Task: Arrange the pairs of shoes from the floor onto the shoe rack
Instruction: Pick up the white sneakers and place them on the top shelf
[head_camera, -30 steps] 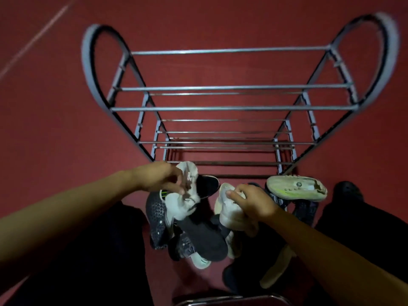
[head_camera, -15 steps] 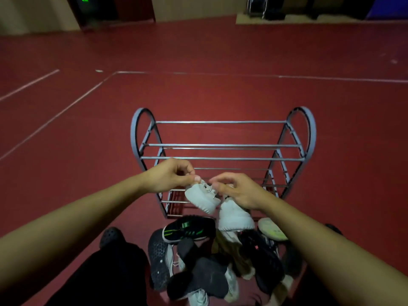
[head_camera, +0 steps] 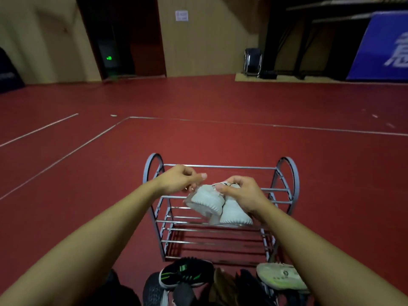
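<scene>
A grey metal shoe rack (head_camera: pixel 287 173) with several bar shelves stands on the red floor in front of me. My left hand (head_camera: pixel 178 180) pinches the heel of one white shoe (head_camera: pixel 206 200), which hangs tilted over the rack's upper bars. My right hand (head_camera: pixel 242 195) grips the second white shoe (head_camera: pixel 235 214) right beside it; the two shoes touch. On the floor in front of the rack lies a heap of shoes: a black shoe with green stripes (head_camera: pixel 185 272), a pale sole-up shoe (head_camera: pixel 280 276) and dark ones partly cut off by the frame's bottom edge.
The red sports floor (head_camera: pixel 88 173) with white lines stretches all around the rack. Far back are a tan wall, a dark doorway (head_camera: pixel 119 40) with a green light, a folded chair (head_camera: pixel 252 61) and a blue banner (head_camera: pixel 384 47).
Both hands have lifted the white pair from the floor heap up over the rack's upper shelves. My head has tilted up, so the far wall is in view.
</scene>
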The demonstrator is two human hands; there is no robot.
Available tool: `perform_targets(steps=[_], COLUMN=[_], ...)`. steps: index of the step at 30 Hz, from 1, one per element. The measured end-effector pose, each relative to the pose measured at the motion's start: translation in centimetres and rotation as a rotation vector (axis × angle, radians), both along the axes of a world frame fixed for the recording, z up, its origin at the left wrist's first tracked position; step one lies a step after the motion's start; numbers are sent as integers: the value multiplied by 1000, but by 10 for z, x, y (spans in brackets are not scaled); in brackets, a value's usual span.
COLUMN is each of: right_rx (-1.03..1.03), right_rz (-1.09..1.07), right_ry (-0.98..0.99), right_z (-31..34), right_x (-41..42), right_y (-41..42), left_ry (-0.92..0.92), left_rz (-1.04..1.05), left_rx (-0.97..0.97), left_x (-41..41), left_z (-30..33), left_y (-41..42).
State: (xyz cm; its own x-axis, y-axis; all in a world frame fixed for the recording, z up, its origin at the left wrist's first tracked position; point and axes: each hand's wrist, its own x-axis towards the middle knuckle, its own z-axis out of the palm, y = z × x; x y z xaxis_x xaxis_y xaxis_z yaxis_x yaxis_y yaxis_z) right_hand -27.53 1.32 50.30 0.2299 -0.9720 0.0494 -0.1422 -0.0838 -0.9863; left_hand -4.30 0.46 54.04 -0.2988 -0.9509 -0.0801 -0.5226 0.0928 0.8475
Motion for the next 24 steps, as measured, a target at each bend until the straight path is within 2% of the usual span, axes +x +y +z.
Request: perform_targets(steps=[3, 5, 9, 15, 18, 20, 24], right_rx=[-80, -137, -227, -306, -325, -321, -197], right_rz=[-24, -41, -80, -130, -87, -51, 37], right_ry=[46, 108, 199, 256, 270, 283, 276], right_z=[21, 36, 66, 97, 105, 109, 119], right_x=[-1, -5, -19, -37, -40, -40, -40], right_y=[-6, -10, -23, -38, -47, -54, -71], left_ry=[65, 98, 54, -246, -361, -350, -142], left_rz=[158, 140, 123, 114, 75, 69, -16], left_rx=[-102, -147, -205, -354, -384, -359, -222], left_x=[-25, -51, -92, -115, -114, -101, -57], left_z=[12, 20, 34, 64, 78, 82, 84], left_y=[-15, -21, -35, -54, -64, -70, -80])
